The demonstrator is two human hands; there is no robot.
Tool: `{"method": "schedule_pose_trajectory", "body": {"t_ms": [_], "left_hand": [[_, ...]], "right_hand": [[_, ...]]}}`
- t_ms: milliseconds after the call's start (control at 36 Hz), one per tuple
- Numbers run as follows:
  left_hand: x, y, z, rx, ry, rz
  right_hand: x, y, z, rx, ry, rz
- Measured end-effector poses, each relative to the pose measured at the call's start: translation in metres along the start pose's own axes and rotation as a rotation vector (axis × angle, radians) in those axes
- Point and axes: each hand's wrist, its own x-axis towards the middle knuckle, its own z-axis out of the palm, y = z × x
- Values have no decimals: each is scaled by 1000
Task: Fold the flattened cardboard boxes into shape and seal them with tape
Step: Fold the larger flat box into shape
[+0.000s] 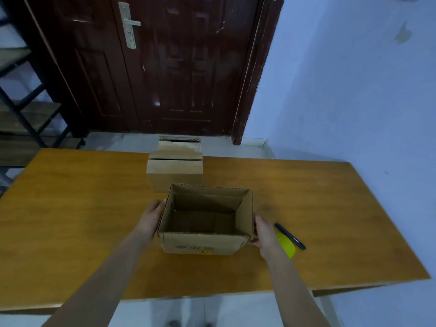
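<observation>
Right now you are holding the open box (205,220) between both palms, near the front middle of the table (82,220). Your left hand (151,219) is pressing flat against its left wall, fingers running back along the side; your right hand (265,234) is doing the same on the right wall, thumb hooked at the near corner. Neither hand is closing around anything else. The box is standing squared up, mouth facing you, with its bottom flaps looking folded in, though the interior is too dark to say whether they are taped.

So you are sitting in the shaping step, with sealing yet to come. Behind it, just touching or nearly so, the second box (175,169) is lying with its flaps closed.

Next, you are going to need one hand free for tape. A yellow object (286,246) is lying just under your right wrist, possibly a cutter or dispenser, beside a dark pen (290,236). Keep your left palm steadying the box while the right reaches, since light cardboard is likely to skid.
</observation>
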Motion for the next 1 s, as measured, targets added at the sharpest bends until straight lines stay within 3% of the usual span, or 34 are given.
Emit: {"method": "schedule_pose_trajectory", "body": {"t_ms": [167, 500, 639, 833, 1000], "left_hand": [[3, -10, -10, 8, 61, 50], [3, -15, -7, -7, 35, 153], [10, -17, -6, 152, -78, 177], [29, -21, -9, 329, -122, 202], [36, -22, -11, 456, -147, 108]], "right_hand": [[7, 10, -5, 15, -16, 17], [16, 11, 5, -19, -51, -42], [20, 14, 10, -250, -181, -92], [36, 16, 12, -312, -176, -46], [57, 31, 1, -323, -178, -7]]}}
